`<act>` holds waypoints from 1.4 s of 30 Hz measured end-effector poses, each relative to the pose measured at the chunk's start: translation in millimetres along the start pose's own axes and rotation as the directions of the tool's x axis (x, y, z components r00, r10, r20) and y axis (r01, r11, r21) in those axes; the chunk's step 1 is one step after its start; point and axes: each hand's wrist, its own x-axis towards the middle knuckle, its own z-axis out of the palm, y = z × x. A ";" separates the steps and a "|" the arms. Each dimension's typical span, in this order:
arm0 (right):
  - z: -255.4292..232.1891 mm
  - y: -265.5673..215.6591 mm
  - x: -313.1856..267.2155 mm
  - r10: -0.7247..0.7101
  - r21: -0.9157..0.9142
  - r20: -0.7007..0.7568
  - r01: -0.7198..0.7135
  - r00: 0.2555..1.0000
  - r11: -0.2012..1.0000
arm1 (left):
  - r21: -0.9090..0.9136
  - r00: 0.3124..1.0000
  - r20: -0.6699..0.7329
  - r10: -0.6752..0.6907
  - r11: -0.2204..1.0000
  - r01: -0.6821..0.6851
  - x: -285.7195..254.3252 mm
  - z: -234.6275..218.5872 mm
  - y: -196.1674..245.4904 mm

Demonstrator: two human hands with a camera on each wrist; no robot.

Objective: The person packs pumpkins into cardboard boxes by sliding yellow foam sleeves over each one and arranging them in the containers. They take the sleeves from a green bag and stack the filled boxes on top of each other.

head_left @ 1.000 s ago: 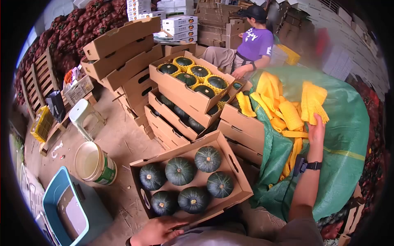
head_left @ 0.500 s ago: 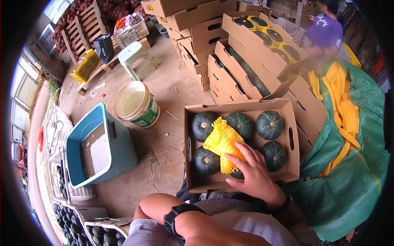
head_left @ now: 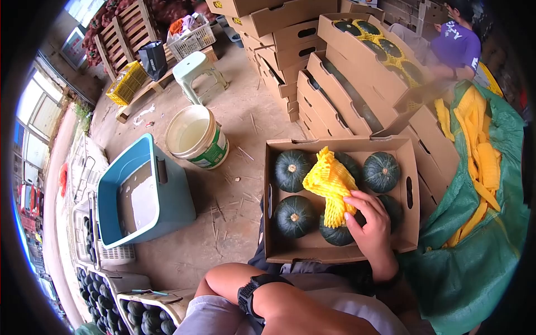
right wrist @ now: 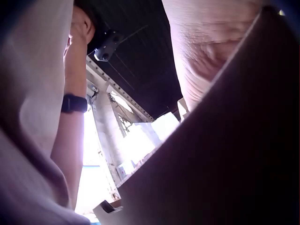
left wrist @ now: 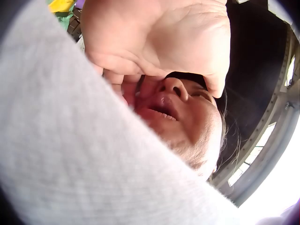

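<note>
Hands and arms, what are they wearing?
No gloves! At the wrist, the left hand wears a chunky black strap, and the right hand wears a dark band. The left sleeve is short and pale grey.

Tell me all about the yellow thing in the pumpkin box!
It's a yellow net, ribbed and soft-looking like foam, with zigzag ends. It lies crumpled and bunched across dark green pumpkins inside an open cardboard box. The right hand holds its edge with fingers and thumb.
</note>
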 end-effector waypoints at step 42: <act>-39.4 -25.6 -9.2 0.103 0.649 0.528 -0.479 0.843 0.591 | 0.705 0.613 -0.682 -0.399 -0.581 0.407 -44.7 -82.8 64.8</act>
